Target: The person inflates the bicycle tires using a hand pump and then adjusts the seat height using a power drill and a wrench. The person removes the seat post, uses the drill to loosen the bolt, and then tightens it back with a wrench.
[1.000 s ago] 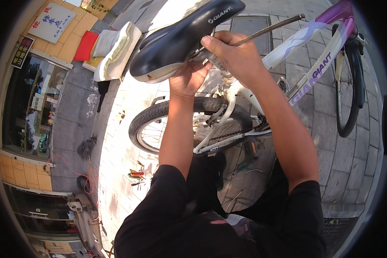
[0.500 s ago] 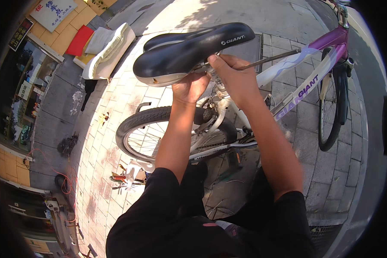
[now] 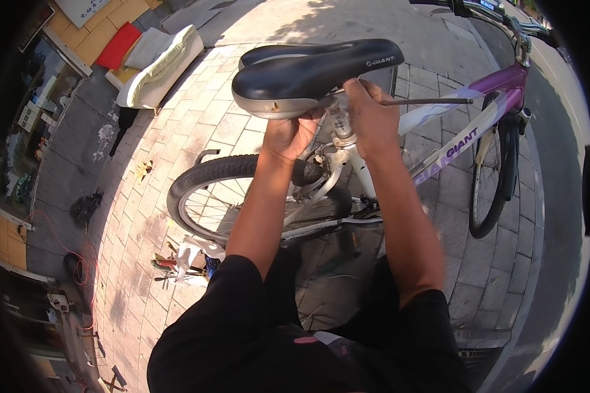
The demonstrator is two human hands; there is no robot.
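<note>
A black bicycle saddle (image 3: 308, 75) with a grey rear edge sits on a silver seat post (image 3: 339, 124). My left hand (image 3: 290, 136) reaches up beneath the back of the saddle, its fingers curled near the clamp. The saddle hides what those fingertips grip. Just in front of the post, my right hand (image 3: 373, 118) is closed around a thin, dark metal rod-like tool (image 3: 436, 101). The tool sticks out to the right, nearly level, above the white and purple bicycle frame (image 3: 432, 121). Its working end is hidden by my hand and the saddle.
The bicycle's rear wheel (image 3: 180, 177) lies below my left forearm, its front wheel (image 3: 488, 216) to the right. Tools with red handles (image 3: 167, 263) and a white cloth (image 3: 193, 252) are at lower left. A cushioned sofa (image 3: 160, 72) stands by the shopfront.
The tool has swung from an upward slant to nearly level, my right hand turning with it. More of the seat post shows between my hands. The whole view has shifted somewhat.
</note>
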